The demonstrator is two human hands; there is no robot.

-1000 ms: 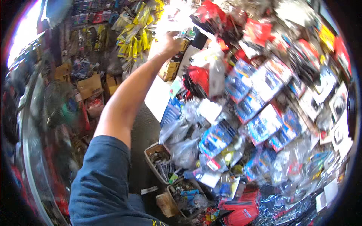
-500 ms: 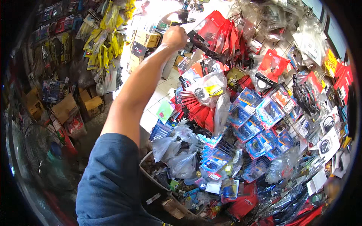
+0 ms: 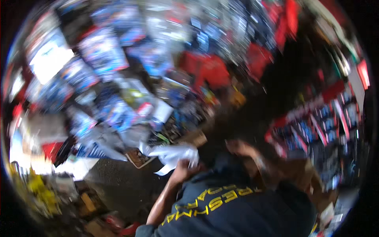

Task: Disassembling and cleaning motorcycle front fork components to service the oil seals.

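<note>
Near the bottom centre my left hand (image 3: 185,168) is closed on a crumpled white bag or paper (image 3: 169,154), whose folds spread up and left from my fingers. My right hand (image 3: 237,147) is farther right, above my dark shirt (image 3: 237,205); motion smears its fingers, so whether it holds anything is unclear. Just beyond the white item lie grey plastic bags (image 3: 106,140), a small bin of parts (image 3: 138,156) and a cardboard box (image 3: 193,139).
Blue blister packs (image 3: 100,55) and red packages (image 3: 203,69) pile across the upper view. A rack of packaged goods (image 3: 316,134) stands at right. At lower left are yellow packages (image 3: 41,189) and cardboard boxes (image 3: 90,203) beside the dark floor (image 3: 114,185).
The view has swung sharply round and down toward my body. My left hand has come down from the bright far area to near my torso with a white item, and my right hand has appeared.
</note>
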